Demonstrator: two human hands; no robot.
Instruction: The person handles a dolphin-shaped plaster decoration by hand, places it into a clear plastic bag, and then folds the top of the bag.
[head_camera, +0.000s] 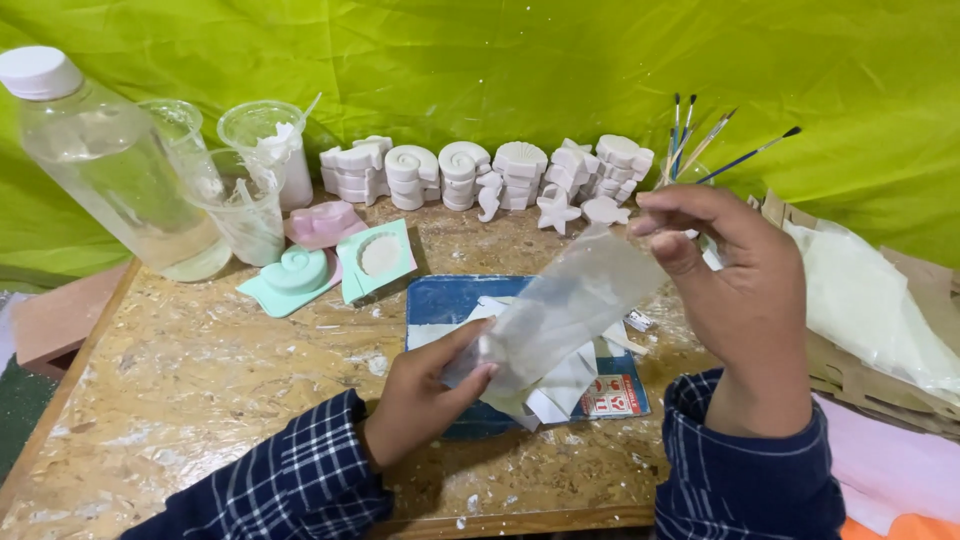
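Both my hands hold a small clear plastic bag above the wooden table. My left hand pinches its lower end between thumb and fingers. My right hand grips the upper end near the bag's mouth. Under the bag lies a blue board with several white paper pieces on it.
A row of white plaster shell and starfish casts lines the back. Mint and pink moulds, a clear bottle and plastic cups stand at the left. Paintbrushes rise at the back right; cardboard with plastic sheet lies right.
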